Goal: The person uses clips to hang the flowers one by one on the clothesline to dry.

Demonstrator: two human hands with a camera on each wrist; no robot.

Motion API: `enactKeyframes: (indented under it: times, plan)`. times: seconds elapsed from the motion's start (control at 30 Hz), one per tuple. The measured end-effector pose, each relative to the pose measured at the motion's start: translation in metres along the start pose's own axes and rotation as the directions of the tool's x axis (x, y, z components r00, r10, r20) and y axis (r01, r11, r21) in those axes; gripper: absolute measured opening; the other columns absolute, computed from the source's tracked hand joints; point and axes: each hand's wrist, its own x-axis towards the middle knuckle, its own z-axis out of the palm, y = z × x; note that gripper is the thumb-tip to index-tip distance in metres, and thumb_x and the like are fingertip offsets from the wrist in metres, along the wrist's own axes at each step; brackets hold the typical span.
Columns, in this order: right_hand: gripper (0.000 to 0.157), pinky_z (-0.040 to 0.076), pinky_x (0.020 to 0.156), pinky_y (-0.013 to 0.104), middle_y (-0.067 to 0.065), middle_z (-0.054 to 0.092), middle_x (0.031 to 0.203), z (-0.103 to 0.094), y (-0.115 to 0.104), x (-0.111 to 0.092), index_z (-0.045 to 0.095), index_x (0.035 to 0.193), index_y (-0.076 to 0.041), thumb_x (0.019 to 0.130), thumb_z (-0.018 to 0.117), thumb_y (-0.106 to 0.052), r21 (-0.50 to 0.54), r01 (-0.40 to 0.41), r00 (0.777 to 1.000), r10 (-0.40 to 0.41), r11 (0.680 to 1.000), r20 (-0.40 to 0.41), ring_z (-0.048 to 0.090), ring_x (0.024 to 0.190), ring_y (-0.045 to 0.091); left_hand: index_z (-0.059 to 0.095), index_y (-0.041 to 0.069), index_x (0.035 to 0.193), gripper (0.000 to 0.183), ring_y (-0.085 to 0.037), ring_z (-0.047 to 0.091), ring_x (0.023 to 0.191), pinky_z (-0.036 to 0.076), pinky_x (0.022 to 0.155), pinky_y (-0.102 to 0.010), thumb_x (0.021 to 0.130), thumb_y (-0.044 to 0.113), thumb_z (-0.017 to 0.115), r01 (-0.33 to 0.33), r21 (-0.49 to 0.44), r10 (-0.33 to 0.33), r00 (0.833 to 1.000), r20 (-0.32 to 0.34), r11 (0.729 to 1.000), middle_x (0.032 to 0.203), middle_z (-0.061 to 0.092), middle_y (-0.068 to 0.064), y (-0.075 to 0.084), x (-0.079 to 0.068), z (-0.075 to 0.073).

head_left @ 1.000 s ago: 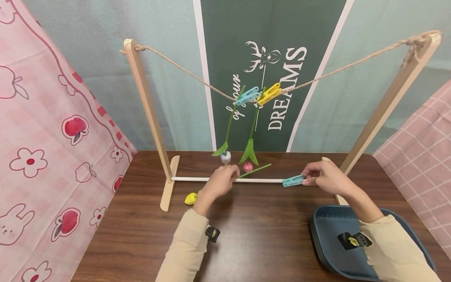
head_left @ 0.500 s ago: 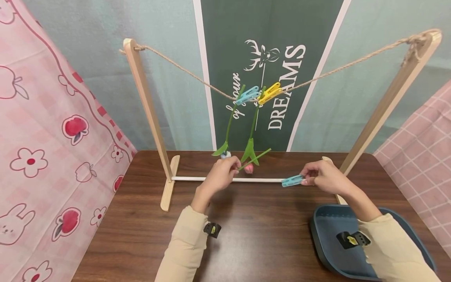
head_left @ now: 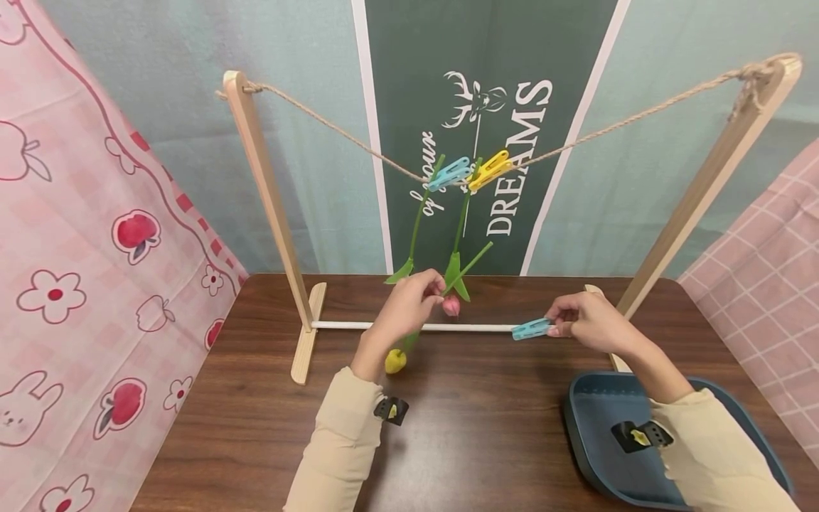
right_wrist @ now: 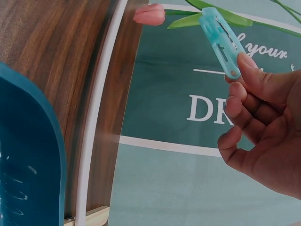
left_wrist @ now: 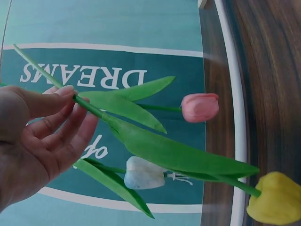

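Between thumb and fingers, my left hand (head_left: pixel 409 302) pinches the green stem of a yellow artificial tulip (left_wrist: pixel 275 197). Its bloom hangs low and its bare stem end points up to the right in the head view. My right hand (head_left: pixel 589 321) pinches a light blue clothespin (head_left: pixel 531 328) by one end, right of the left hand. Behind the left hand, a pink tulip (left_wrist: pixel 201 107) hangs head down under a yellow clothespin (head_left: pixel 490 171). A white tulip (left_wrist: pixel 144 173) hangs beside it from another blue clothespin (head_left: pixel 450 174), its bloom hidden by the hand in the head view.
A sagging rope (head_left: pixel 345 134) runs between two wooden posts (head_left: pixel 271 206), joined low down by a white rod (head_left: pixel 345 325). At right, under the right forearm, stands a dark blue tray (head_left: pixel 579 434) on the wooden table (head_left: pixel 256 427). Curtains hang behind and at both sides.
My left hand has risen and shifted slightly right with the yellow tulip. The stem now tilts more steeply, and the bloom has swung right, off its earlier place. My right hand has barely moved.
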Motion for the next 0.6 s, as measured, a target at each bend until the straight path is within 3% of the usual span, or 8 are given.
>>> enactKeyframes:
  times: [0.33, 0.6]
  plan:
    - [0.008, 0.037, 0.047, 0.023, 0.0, 0.056, 0.063, 0.0, 0.001, -0.001, 0.064, 0.076, -0.002, 0.075, 0.069, 0.004, 0.002, 0.0, 1.0, 0.0, 1.0, -0.003, 0.045, 0.055, 0.006, 0.058, 0.003, 0.092, 0.007, -0.015, 0.056, 0.079, 0.044, 0.076, -0.026, 0.086, 0.0, 0.06, -0.007, -0.022, 0.005, 0.999, -0.054, 1.0, 0.083, 0.06, -0.004, 0.012, 0.011, 0.005]
    - [0.008, 0.038, 0.048, 0.023, 0.0, 0.056, 0.063, 0.0, 0.001, -0.001, 0.064, 0.075, -0.002, 0.074, 0.069, 0.004, -0.01, 0.011, 1.0, -0.011, 1.0, -0.009, 0.045, 0.055, 0.006, 0.058, 0.003, 0.094, 0.01, -0.014, 0.058, 0.078, 0.045, 0.074, -0.022, 0.085, 0.002, 0.062, -0.01, -0.048, 0.006, 0.996, -0.086, 0.999, 0.083, 0.06, -0.004, 0.019, 0.02, 0.009]
